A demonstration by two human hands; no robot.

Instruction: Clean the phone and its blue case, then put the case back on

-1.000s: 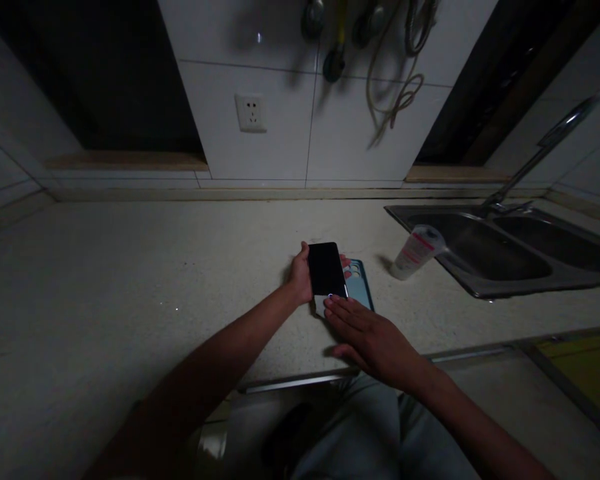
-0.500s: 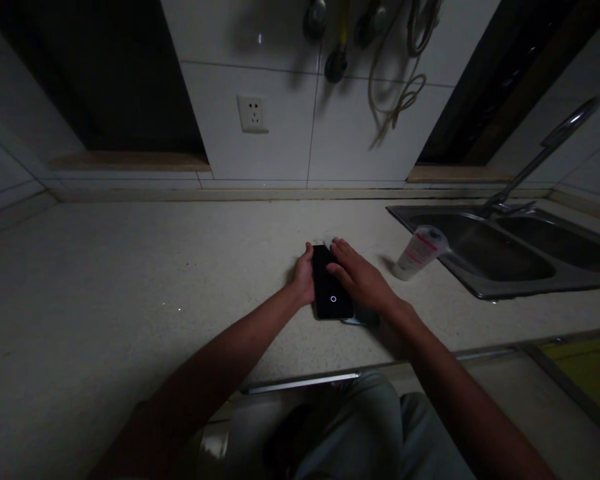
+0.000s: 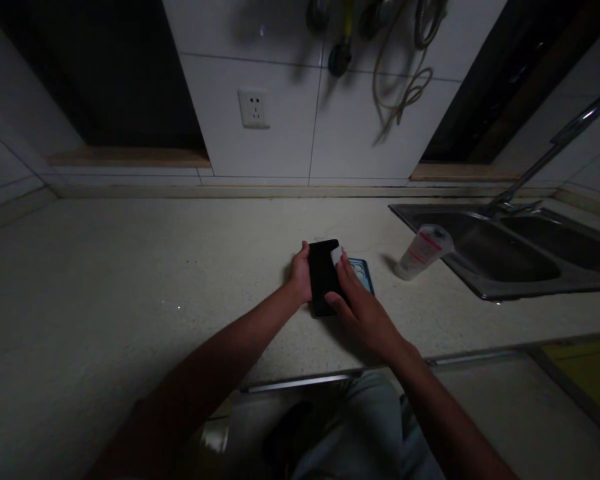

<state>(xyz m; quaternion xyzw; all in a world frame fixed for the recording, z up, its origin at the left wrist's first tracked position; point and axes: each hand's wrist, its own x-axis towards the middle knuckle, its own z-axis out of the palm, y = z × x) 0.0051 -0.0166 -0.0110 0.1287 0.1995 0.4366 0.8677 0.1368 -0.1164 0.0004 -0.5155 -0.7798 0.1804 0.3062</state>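
My left hand grips the left side of a black smartphone, thumb along its edge. The phone lies face up, low over the counter, and its screen is dark. My right hand presses a small white wipe onto the right part of the screen with its fingertips; whether it is paper or cloth I cannot tell. Partly hidden by the right hand, a blue-green phone case with round camera openings lies on the counter to the right of the phone.
A clear plastic cup with red marks stands on the pale counter, right of my hands. Farther right is a steel double sink with a tap. A socket and a looped cable are on the tiled wall behind.
My right hand has drawn back toward me across the phone, and the white wipe now shows. The lit circle on the screen is no longer visible. More of the case shows.
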